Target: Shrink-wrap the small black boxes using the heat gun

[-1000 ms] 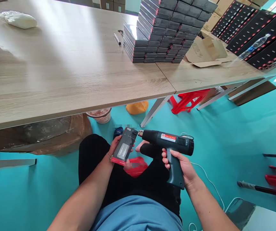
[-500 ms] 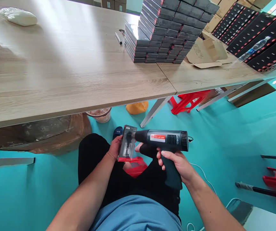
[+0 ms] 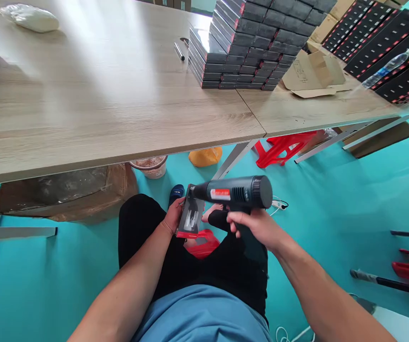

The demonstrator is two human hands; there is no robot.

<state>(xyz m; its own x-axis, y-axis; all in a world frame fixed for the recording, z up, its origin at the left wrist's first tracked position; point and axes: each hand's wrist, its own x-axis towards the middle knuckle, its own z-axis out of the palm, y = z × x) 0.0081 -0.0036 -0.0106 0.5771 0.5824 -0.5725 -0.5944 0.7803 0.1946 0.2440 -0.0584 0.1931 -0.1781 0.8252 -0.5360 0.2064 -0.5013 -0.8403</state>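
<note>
While near heat gun (image 3: 238,191), box (image 3: 192,216) in left fingers (image 3: 178,204).

Blue top (image 3: 200,316), seemingly long black trousers (image 3: 138,223)

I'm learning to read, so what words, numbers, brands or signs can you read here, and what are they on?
None reads clearly.
Heat gun: red label, letters too blurred.
Box in the left hand: print too small.
Brown cardboard: marks too faint.
Black boxes far right: white labels too small.
Slipper: marks too small.
</note>
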